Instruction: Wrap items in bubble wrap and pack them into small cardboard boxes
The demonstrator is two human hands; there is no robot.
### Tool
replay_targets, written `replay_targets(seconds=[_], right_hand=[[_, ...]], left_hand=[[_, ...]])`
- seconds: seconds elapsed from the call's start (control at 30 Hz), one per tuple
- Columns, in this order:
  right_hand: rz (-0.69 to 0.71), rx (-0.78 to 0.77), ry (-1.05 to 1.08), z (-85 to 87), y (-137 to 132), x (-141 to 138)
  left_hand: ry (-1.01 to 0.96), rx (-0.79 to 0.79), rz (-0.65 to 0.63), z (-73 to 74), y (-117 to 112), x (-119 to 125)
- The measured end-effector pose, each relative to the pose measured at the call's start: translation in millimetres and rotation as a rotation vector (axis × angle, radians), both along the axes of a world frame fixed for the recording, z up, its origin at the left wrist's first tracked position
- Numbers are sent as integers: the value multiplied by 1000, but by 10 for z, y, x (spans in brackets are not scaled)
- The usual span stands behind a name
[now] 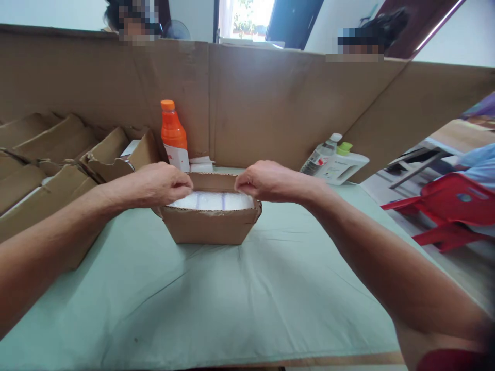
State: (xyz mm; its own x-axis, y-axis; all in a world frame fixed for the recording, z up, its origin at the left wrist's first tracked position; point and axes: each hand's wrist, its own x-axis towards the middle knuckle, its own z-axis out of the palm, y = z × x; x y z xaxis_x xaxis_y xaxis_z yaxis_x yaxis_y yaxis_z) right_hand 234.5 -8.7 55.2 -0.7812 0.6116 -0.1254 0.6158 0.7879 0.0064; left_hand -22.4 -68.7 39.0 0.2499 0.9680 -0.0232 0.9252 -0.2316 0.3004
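An open cardboard box (211, 226) stands on the green cloth in front of me. Inside it lies white bubble wrap (211, 201) over pale contents marked with thin purple lines. My left hand (164, 184) is at the left end of the box, its fingers curled closed against the edge of the bubble wrap. Over the right end, my right hand (268, 180) is closed likewise, fingertips bent down into the opening. Whether either hand pinches the wrap or the box edge is hidden by the fingers.
Several open cardboard boxes (58, 139) fill the left side. Behind the box stand an orange bottle (175, 135) and a white stack (201, 165). A clear bottle (320, 155) and a white jug (346, 166) lean right. A cardboard partition (270, 103) closes the back; people sit beyond.
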Motion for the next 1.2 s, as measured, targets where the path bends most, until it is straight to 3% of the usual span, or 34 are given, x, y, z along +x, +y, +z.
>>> replay_targets(seconds=[0.1,0.17,0.27,0.33,0.4,0.47,0.57,0.67,0.77,0.9,1.07,1.2], right_hand=[[36,-275,-28,-134,111,-134],[24,-331,26,-172,126,-124],[-25,-227,360,-167,-30,200],[-158,-94,602,-243,-216,560],[-325,-29,738,-461,-400,882],[-425,-91,791,-802,-535,1037],[-445,-262,828,-1332,-618,894],[-497,-319,882,-1630,-614,599],[-614,-290,938,-1702,-605,543],[-624,-331,888,-1728,-659,760],[-584,-381,919,-1782,-730,674],[-536,-432,963,-1776,-705,473]], left_hand=[[-10,-243,-173,-84,46,106],[-53,-241,-184,-111,-1,126],[-214,95,-66,-155,-297,26],[-352,392,121,-275,-594,-111],[-484,548,368,-511,-855,-244],[-614,475,563,-825,-992,-304],[-826,275,566,-1251,-931,-167],[-933,233,540,-1437,-752,138],[-911,289,569,-1460,-755,412],[-854,363,504,-1558,-1161,631],[-797,434,562,-1762,-1696,673],[-760,467,586,-1815,-1763,610]])
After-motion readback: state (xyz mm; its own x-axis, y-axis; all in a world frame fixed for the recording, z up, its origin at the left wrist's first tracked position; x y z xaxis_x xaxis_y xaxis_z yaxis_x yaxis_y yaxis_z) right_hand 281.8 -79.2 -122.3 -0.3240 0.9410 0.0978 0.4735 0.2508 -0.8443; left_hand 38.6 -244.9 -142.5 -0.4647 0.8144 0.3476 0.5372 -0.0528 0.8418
